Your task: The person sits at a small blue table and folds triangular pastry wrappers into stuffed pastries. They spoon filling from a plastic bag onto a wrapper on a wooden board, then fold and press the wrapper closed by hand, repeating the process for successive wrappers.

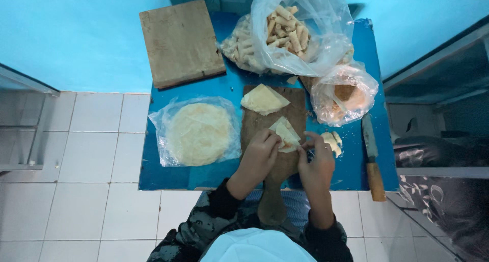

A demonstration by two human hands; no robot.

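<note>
A: Head view. What was the layout and how much room?

B: Blue counter was crowded. Paddle-shaped board sat at the near middle, handle hanging past the near edge toward the person. Bare strips only along the near edge and left of the bag of round wrappers. White tiled floor lay open to the left.

A: Counts?

B: Two boards: the paddle one and a plain wooden board at far left. Three plastic bags: wrappers, finished rolls, and a smaller bag at right. One knife along the right edge, handle nearest the person. One folded wrapper on the far end of the board. Small dough pieces just right of it; count unclear.

A: The piece in work?

B: Pale wrapper piece, on the paddle board's middle. Long axis ran diagonally, far-left to near-right.

A: Hands?

B: Left hand fingers curled onto its left edge, gripping. Right hand fingers pinched its near-right end.
</note>
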